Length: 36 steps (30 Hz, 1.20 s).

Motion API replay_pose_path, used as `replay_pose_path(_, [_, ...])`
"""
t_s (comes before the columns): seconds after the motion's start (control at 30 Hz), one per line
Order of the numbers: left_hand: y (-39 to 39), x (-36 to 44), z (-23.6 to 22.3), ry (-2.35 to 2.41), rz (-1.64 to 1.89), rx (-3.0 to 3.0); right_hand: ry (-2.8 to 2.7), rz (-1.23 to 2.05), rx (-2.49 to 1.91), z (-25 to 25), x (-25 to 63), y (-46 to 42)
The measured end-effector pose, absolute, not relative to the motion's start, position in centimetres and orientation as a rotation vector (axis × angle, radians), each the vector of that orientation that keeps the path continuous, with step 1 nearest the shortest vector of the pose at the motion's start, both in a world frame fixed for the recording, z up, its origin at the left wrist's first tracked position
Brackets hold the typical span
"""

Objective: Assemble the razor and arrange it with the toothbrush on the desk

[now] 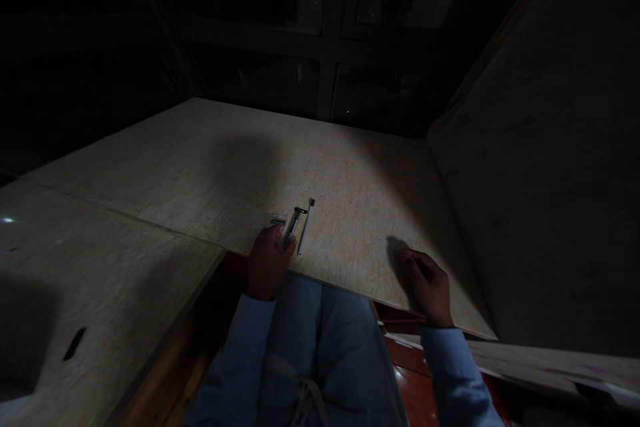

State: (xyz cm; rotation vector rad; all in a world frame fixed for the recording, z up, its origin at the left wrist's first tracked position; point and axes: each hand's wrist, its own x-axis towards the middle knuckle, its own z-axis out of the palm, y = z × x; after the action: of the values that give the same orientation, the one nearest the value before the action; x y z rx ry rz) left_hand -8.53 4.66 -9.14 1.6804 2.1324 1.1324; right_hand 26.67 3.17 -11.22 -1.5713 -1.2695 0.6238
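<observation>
My left hand [267, 260] rests at the near edge of a pale wooden board [240, 167], fingers curled around the lower end of a slim metal tool [294, 223] with a dark head. Right beside that tool lies a thin white pencil-like stick [305, 229], and a small metal piece [278, 221] sits just left of my fingertips. My right hand [427, 283] lies on the board near its front edge, knuckles up, fingers bent down onto the surface with nothing visible in them. Both sleeves are light blue.
A second board [90, 280] adjoins on the left with a dark slot [75, 343] near its front. A tall panel [540, 167] stands upright on the right. Dark windows [320, 33] fill the back. Reddish wood [415, 360] shows below the board edge.
</observation>
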Motion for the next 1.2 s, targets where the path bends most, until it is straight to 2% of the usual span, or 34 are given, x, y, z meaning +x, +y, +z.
replay_pose_path(0.77, [5.4, -7.1, -10.8, 2.169, 1.243, 1.644, -1.296, 0.591, -1.597, -10.7, 26.5, 3.0])
replay_pose_path(1.07, [4.9, -7.3, -10.8, 2.112, 1.59, 1.518, -1.311, 0.596, -1.567, -10.8, 26.6, 3.0])
replay_pose_path(1.2, [4.3, -6.4, -9.4, 1.945, 1.729, 1.296, -1.311, 0.582, -1.56, -10.6, 26.4, 2.9])
